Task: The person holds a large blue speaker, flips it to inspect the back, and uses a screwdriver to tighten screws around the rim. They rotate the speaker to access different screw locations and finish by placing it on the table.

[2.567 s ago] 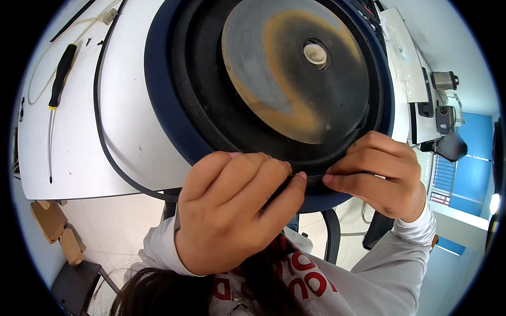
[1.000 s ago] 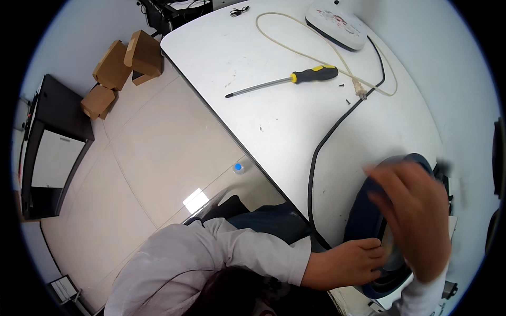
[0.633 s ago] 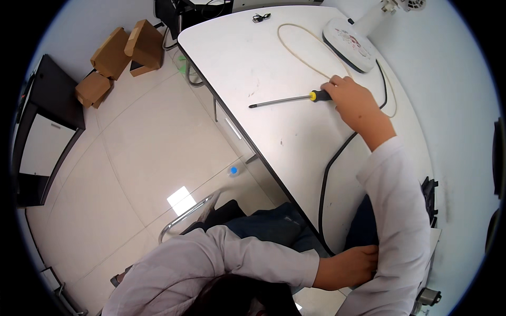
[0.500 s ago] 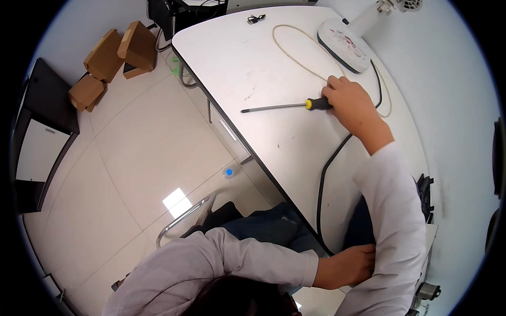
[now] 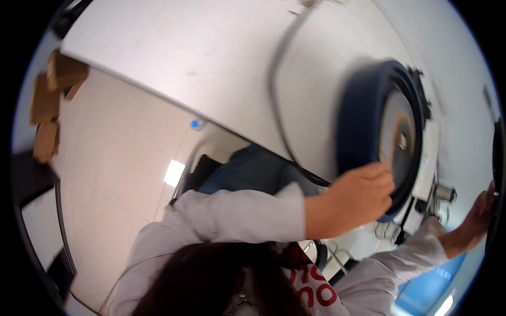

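A round, deep dark blue appliance [image 5: 358, 118] stands tilted on its side at the right of the table. Its hollow face, turned to the right, shows a metal disc [image 5: 398, 139] with brownish rings. My left hand [image 5: 353, 197] is closed on the near, lower part of its rim. Out at the far right edge of the picture is my right hand [image 5: 474, 224], beside a dark object [image 5: 494, 174] cut off by the rim. Its fingertips are partly lost there, so I cannot make out anything in it. The screwdriver is not visible.
A dark cord [image 5: 274, 89] runs across the white table [image 5: 174, 42] to its near edge. Beyond the appliance lie a white strip [image 5: 427, 163], a metal cylinder [image 5: 447, 193] and cables. Cardboard boxes [image 5: 47, 100] and a blue-capped bottle [image 5: 195, 125] are on the floor at left.
The view has swung right. My left hand has brought the round blue appliance into sight over the table. My right hand, earlier at the screwdriver on the table, has moved far right.
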The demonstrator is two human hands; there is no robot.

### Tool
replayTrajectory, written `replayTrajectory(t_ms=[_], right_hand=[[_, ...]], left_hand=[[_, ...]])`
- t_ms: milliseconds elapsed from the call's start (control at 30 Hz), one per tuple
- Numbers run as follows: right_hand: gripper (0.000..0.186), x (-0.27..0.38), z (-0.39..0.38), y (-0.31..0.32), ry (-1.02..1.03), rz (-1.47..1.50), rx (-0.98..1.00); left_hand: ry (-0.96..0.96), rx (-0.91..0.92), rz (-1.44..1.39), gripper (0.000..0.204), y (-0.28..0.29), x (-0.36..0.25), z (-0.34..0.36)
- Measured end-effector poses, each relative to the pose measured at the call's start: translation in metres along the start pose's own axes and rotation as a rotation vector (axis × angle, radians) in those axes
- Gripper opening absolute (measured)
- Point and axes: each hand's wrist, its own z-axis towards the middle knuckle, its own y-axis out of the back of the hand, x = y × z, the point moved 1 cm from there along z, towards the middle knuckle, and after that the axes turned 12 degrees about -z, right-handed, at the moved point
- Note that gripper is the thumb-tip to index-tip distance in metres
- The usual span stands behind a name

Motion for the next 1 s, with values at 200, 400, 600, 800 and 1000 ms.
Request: replayTrajectory(t_ms=[200, 400, 600, 800, 1000], right_hand=[[0.041, 0.002, -0.098, 0.043, 0.031, 0.56, -0.303], [0.032, -0.025, -0.113, 0.021, 0.067, 0.655, -0.262], [0.036, -0.058, -0.113, 0.017, 0.038, 0.824, -0.334], [0.044, -0.067, -0.113, 0.017, -0.006, 0.855, -0.351], [0.042, -0.075, -0.108, 0.007, -0.054, 0.902, -0.332]], left_hand=[[0.083, 0.149, 0.047, 0.017, 0.004, 0.0, 0.0], [0.182, 0.218, 0.128, 0.031, 0.006, -0.005, 0.007], [0.276, 0.254, 0.254, 0.033, -0.004, -0.014, 0.015], [0.308, 0.315, 0.311, 0.031, -0.004, -0.017, 0.02], [0.3, 0.331, 0.316, 0.034, -0.007, -0.016, 0.021]])
